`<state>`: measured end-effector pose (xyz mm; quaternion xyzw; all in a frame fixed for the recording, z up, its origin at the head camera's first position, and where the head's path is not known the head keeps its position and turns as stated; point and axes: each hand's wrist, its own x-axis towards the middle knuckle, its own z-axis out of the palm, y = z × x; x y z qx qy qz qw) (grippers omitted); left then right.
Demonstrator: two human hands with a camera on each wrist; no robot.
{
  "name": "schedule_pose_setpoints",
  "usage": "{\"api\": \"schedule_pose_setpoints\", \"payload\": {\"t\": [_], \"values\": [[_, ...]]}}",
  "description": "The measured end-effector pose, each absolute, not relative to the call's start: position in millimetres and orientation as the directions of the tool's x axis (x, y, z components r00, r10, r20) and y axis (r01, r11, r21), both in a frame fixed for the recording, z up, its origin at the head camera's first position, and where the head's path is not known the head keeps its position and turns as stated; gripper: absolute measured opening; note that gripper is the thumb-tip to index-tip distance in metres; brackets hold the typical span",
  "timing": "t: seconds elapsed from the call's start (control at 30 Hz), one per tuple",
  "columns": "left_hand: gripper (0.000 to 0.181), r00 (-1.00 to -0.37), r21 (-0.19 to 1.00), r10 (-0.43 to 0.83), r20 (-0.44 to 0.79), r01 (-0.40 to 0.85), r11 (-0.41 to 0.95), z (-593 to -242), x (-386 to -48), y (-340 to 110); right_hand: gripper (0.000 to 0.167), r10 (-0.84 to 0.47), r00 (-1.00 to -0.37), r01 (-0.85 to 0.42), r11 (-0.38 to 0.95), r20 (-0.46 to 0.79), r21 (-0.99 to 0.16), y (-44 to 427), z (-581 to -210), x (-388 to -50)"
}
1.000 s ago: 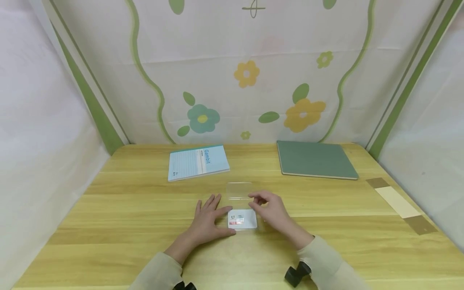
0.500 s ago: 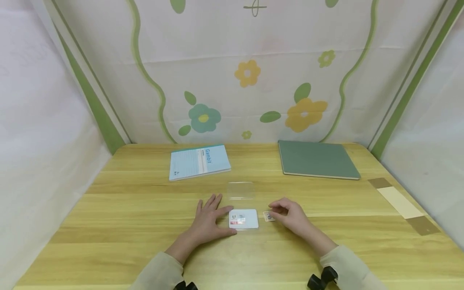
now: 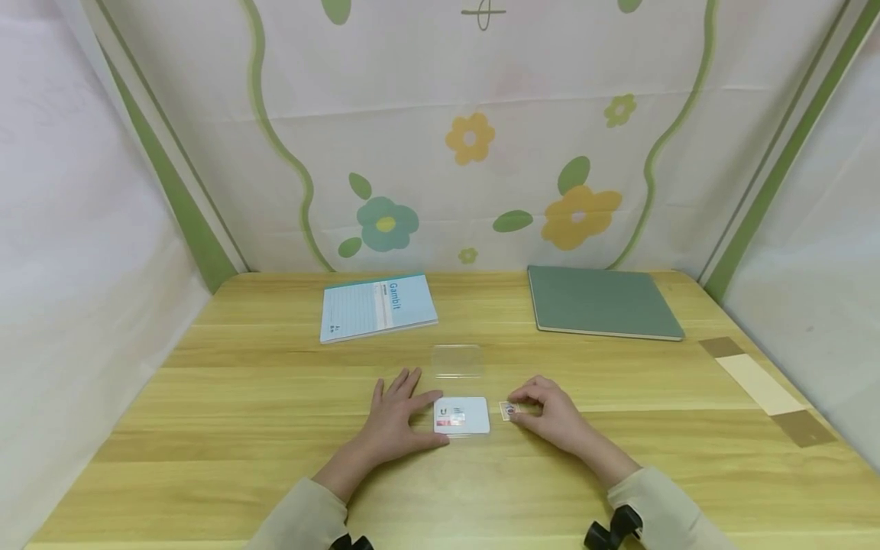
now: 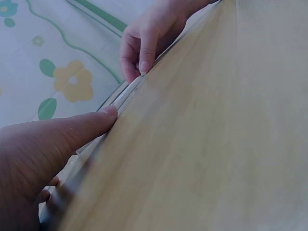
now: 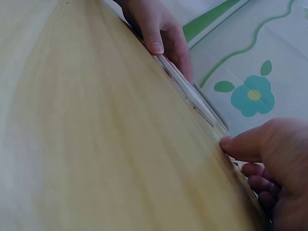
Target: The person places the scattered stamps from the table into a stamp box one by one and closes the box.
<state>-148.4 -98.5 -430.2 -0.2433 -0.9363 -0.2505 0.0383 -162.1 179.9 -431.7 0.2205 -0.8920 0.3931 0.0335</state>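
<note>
A white card (image 3: 473,415) with a small logo and red print lies in a clear case at the table's middle. Beside it, the left hand (image 3: 392,422) rests on the table, its thumb and index finger touching the case's left corners, the other fingers spread. Just right of the card lies a small square piece (image 3: 507,411) with a dark print; the thumb and index finger of the right hand (image 3: 553,416) are at its right edge. In the right wrist view the card (image 5: 185,86) is seen edge-on, raised slightly above the table.
Behind the card is a clear plastic lid or panel (image 3: 457,361). A light blue notebook (image 3: 378,308) lies at the back left and a dark green book (image 3: 601,302) at the back right. Brown and cream strips (image 3: 758,383) run along the right edge. Patterned cloth walls surround the table.
The right hand has moved right, from the card's upper right corner to the small square piece, and its thumb and index finger have come to that piece's edge. The left hand has stayed still.
</note>
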Motion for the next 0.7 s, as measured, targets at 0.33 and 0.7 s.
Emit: {"api": "schedule_pose_setpoints", "payload": {"t": [0.33,0.7], "values": [[0.068,-0.880,0.445,0.437,0.188,0.473,0.760,-431.5,-149.9,-98.1,0.013,-0.390,-0.889,-0.450,0.646,0.241,-0.617,176.8,-427.6,-158.7],[0.070,-0.882,0.457,0.434,0.186,0.468,0.756,-430.5,-149.3,-98.2,0.012,-0.426,-0.866,-0.490,0.616,0.263,-0.616,175.6,-426.7,-157.4]]}}
